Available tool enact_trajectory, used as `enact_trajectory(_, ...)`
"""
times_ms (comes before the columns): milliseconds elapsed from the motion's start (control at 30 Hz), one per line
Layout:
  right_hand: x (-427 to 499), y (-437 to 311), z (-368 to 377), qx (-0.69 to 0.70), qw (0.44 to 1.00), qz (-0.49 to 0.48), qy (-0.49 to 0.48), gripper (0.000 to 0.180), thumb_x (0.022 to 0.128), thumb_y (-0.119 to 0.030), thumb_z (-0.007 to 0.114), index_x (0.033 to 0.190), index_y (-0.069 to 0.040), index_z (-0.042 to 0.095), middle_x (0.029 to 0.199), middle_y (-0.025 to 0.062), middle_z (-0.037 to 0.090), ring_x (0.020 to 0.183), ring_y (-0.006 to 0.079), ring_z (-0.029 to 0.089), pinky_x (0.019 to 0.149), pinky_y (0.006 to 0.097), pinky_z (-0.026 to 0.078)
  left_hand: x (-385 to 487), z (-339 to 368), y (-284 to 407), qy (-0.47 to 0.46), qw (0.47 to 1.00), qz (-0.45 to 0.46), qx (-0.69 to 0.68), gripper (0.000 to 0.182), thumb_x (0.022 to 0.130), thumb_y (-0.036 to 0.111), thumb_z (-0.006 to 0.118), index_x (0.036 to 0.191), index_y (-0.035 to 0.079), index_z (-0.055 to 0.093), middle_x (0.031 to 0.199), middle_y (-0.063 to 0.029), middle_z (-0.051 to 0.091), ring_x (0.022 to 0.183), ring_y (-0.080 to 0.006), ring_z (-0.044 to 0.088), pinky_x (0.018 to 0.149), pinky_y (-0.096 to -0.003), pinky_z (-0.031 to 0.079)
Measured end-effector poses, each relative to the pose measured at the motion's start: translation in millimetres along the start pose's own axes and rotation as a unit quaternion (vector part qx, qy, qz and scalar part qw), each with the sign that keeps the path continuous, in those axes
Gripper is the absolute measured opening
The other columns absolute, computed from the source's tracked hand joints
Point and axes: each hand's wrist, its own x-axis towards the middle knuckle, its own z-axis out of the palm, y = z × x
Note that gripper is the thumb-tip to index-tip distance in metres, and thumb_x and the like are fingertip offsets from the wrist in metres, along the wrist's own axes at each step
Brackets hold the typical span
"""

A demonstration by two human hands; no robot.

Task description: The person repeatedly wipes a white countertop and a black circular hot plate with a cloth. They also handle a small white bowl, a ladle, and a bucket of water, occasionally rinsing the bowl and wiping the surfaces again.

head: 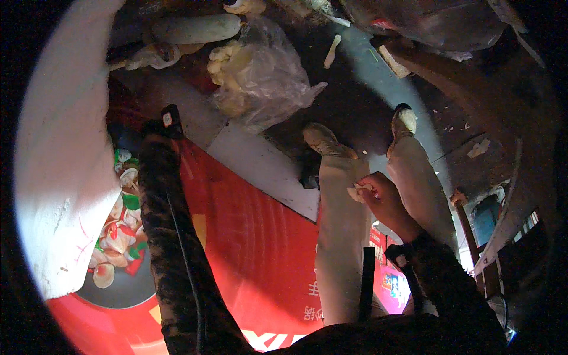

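Note:
My right hand (387,199) is in front of my legs, its fingers pinched on a small pale scrap (360,191). What the scrap is made of cannot be made out. A dark sleeve covers that forearm, with a black strap-on device (399,257) at the wrist. My left arm reaches forward in a dark sleeve (166,230) over a red printed sheet (248,248). Another small black device (171,119) sits at its wrist. Beyond it, the left hand is lost in shadow, so its fingers and anything in them cannot be seen.
A clear plastic bag (270,75) with pale yellowish contents lies ahead. White panel (66,177) stands at the left, beside a printed food picture (116,239). My beige-trousered legs (341,230) extend forward. A pale block (394,61) and several scraps lie on the dark floor.

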Motion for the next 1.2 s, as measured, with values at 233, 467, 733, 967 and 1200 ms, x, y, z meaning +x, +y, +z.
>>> enact_trajectory(233, 5.8, 4.1, -16.3, 0.024, 1.000, 0.020, 0.004, 0.022, 0.095, -0.008, 0.069, 0.116, -0.003, 0.064, 0.109, 0.0137, 0.065, 0.091, 0.0224, 0.068, 0.078, 0.0336, 0.056, 31.1, 1.7, 19.9, 0.023, 0.998, 0.029, 0.042, 0.061, 0.100, 0.031, 0.068, 0.148, 0.002, 0.045, 0.141, -0.0111, 0.056, 0.118, -0.0233, 0.058, 0.099, -0.0369, 0.047)
enact_trajectory(467, 6.3, -2.4, -6.9, 0.116, 0.988, 0.097, -0.030, 0.021, 0.097, -0.009, 0.068, 0.116, 0.000, 0.063, 0.108, 0.0087, 0.067, 0.093, 0.0148, 0.066, 0.081, 0.0307, 0.055, 55.7, -1.9, 21.9, 0.034, 0.996, 0.045, 0.069, 0.059, 0.099, 0.030, 0.069, 0.146, 0.001, 0.047, 0.140, -0.0109, 0.057, 0.117, -0.0229, 0.058, 0.098, -0.0367, 0.048)
enact_trajectory(733, 7.2, -32.8, -26.7, 0.149, 0.981, 0.117, -0.052, 0.025, 0.098, -0.012, 0.068, 0.118, 0.000, 0.063, 0.110, 0.0119, 0.069, 0.100, 0.0185, 0.068, 0.086, 0.0329, 0.056, 72.7, 24.1, -6.2, 0.028, 0.996, 0.033, 0.080, 0.057, 0.099, 0.029, 0.069, 0.144, 0.000, 0.048, 0.138, -0.0107, 0.058, 0.116, -0.0225, 0.059, 0.098, -0.0365, 0.048)
enact_trajectory(967, 10.4, -53.6, -41.5, 0.249, 0.957, 0.136, -0.061, 0.026, 0.102, -0.013, 0.065, 0.121, 0.004, 0.060, 0.114, 0.0142, 0.069, 0.105, 0.0196, 0.068, 0.094, 0.0338, 0.056, 84.8, 39.8, -17.5, 0.033, 0.995, 0.035, 0.085, 0.055, 0.099, 0.027, 0.070, 0.142, 0.000, 0.050, 0.136, -0.0105, 0.060, 0.114, -0.0221, 0.060, 0.098, -0.0363, 0.048)
enact_trajectory(1200, 16.1, -60.2, -48.7, 0.310, 0.929, 0.189, -0.075, 0.024, 0.100, -0.007, 0.065, 0.120, 0.006, 0.060, 0.113, 0.0117, 0.068, 0.104, 0.0180, 0.067, 0.095, 0.0346, 0.054, 80.4, 42.6, -19.2, 0.039, 0.995, 0.046, 0.085, 0.053, 0.099, 0.026, 0.070, 0.141, -0.001, 0.052, 0.135, -0.0103, 0.061, 0.113, -0.0218, 0.060, 0.097, -0.0362, 0.049)
